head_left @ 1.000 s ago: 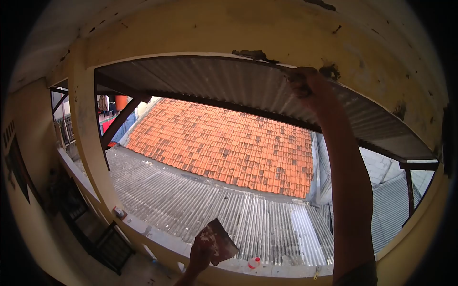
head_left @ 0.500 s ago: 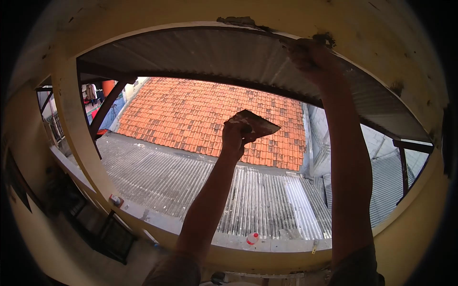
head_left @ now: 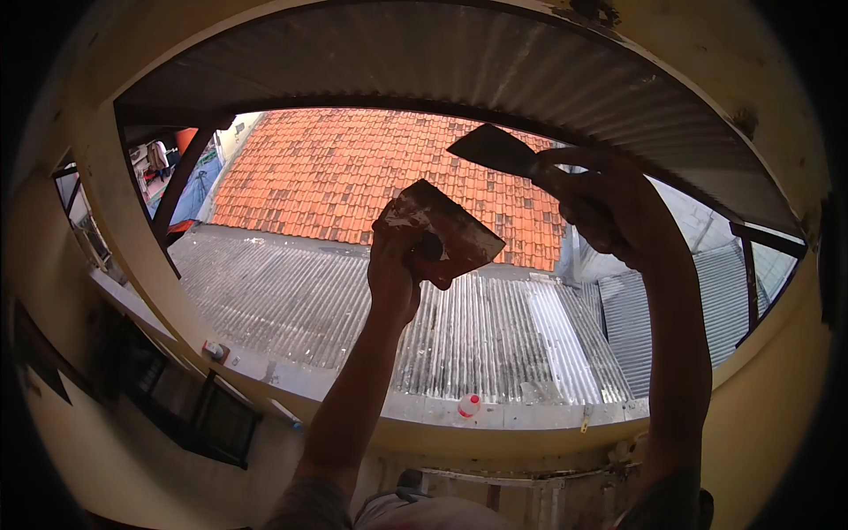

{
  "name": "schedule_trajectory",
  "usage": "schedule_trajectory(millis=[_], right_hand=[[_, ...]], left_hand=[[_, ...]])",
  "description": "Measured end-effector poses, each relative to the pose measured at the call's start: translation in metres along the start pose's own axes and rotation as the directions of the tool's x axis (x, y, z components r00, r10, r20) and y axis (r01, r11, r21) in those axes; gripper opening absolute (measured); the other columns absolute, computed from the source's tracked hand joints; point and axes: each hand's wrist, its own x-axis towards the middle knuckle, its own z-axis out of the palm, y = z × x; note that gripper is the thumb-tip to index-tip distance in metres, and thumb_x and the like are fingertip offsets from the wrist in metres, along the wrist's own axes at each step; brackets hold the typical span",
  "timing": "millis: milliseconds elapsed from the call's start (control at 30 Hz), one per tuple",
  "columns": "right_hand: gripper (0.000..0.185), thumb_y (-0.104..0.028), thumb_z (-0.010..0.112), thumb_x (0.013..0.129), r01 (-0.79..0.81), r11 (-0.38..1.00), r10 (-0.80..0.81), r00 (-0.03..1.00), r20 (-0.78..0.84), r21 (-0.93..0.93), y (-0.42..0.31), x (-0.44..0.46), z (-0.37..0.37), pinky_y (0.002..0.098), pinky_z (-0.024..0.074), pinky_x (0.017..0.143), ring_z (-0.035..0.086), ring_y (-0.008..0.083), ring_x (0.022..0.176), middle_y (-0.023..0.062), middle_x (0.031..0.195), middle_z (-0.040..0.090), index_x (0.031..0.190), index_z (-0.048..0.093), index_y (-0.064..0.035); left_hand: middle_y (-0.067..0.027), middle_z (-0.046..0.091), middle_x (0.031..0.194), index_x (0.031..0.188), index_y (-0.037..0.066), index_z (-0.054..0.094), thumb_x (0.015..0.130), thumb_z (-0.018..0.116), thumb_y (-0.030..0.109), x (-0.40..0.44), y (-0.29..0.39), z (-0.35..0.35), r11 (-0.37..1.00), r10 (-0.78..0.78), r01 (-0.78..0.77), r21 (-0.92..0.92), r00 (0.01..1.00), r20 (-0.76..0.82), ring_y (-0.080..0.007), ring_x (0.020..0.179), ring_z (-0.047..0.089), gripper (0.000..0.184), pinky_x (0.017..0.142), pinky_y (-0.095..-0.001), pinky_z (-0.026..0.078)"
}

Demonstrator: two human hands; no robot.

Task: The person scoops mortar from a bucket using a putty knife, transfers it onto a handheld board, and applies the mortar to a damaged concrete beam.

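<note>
My left hand (head_left: 397, 269) is closed on a flat, reddish, roughly square board (head_left: 446, 234) smeared with pale material, held up in the middle of the view. To its upper right, my right hand (head_left: 601, 208) grips the handle of a putty knife (head_left: 496, 150). The knife's wide dark blade points left, above the board and apart from it. Whether any material lies on the blade cannot be made out. A dark rough patch (head_left: 594, 11) marks the yellow beam at the top edge.
A ledge (head_left: 353, 397) runs below the opening, bearing a red-capped bottle (head_left: 469, 405) and a small container (head_left: 215, 351) at the left. Corrugated roofing hangs overhead. Dark furniture (head_left: 199, 411) stands lower left. Tiled and corrugated roofs lie outside.
My right hand has come down from the beam, bringing the putty knife into clear view. My left hand has risen with the board from low in the view. The view has tilted downward.
</note>
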Motion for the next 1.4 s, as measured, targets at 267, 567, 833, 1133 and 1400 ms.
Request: schedule_trajectory(millis=[267,567,833,1133,1400], right_hand=[[0.041,-0.019,0.064,0.100,-0.365,0.908,0.345,0.930,0.127,0.206,0.085,-0.058,0.046,0.0234,0.0317,0.039,0.042,0.0059,0.043,0.0035,0.065,0.056,0.136,0.061,0.0020],[0.046,-0.017,0.057,0.103,-0.355,0.830,0.366,0.929,0.061,0.430,0.098,-0.073,0.092,0.0232,0.0268,0.040,0.033,0.0056,0.042,-0.0024,0.058,0.043,0.145,0.054,0.0022],[0.039,-0.016,0.057,0.104,-0.189,0.853,0.187,0.981,0.052,0.486,0.111,-0.052,0.082,0.0232,0.0317,0.043,0.043,0.0048,0.048,0.0029,0.074,0.060,0.140,0.059,-0.0001],[0.033,-0.031,0.059,0.106,0.090,0.830,-0.009,0.989,-0.148,0.550,0.063,0.020,0.080,0.0235,0.0308,0.043,0.040,0.0056,0.046,-0.0004,0.066,0.052,0.113,0.064,0.0005],[0.032,-0.028,0.061,0.104,0.195,0.790,-0.137,0.980,-0.143,0.582,0.010,0.104,0.073,0.0287,0.0341,0.044,0.048,0.0120,0.050,0.0046,0.066,0.052,0.092,0.061,0.0011]], left_hand=[[-0.0066,0.059,0.123,0.159,0.014,0.025,0.105,0.045,0.014,-0.045,0.017,0.020,0.988,0.126,-0.114,0.100,0.984,-0.127,-0.0144,0.097,0.064,0.058,0.069,-0.0292,0.060],[-0.0108,0.049,0.147,0.161,0.010,0.023,0.114,0.033,0.026,-0.087,0.006,0.035,0.974,0.103,-0.101,0.201,0.995,-0.002,-0.0215,0.132,0.054,0.051,0.103,-0.0351,0.053],[-0.0182,0.040,0.155,0.163,0.000,0.014,0.110,0.042,0.029,-0.126,-0.018,0.008,0.810,0.162,-0.257,0.527,0.962,0.221,-0.0248,0.137,0.048,0.066,0.112,-0.0378,0.042],[-0.0136,0.052,0.142,0.160,0.001,0.027,0.103,0.051,0.018,-0.132,-0.031,-0.021,0.893,0.149,-0.119,0.435,0.988,-0.035,-0.0207,0.122,0.058,0.065,0.100,-0.0333,0.050],[-0.0103,0.060,0.128,0.159,0.003,0.030,0.101,0.052,0.018,-0.135,-0.040,-0.034,0.947,0.057,-0.019,0.322,0.992,-0.109,-0.0159,0.105,0.064,0.064,0.088,-0.0297,0.056]])
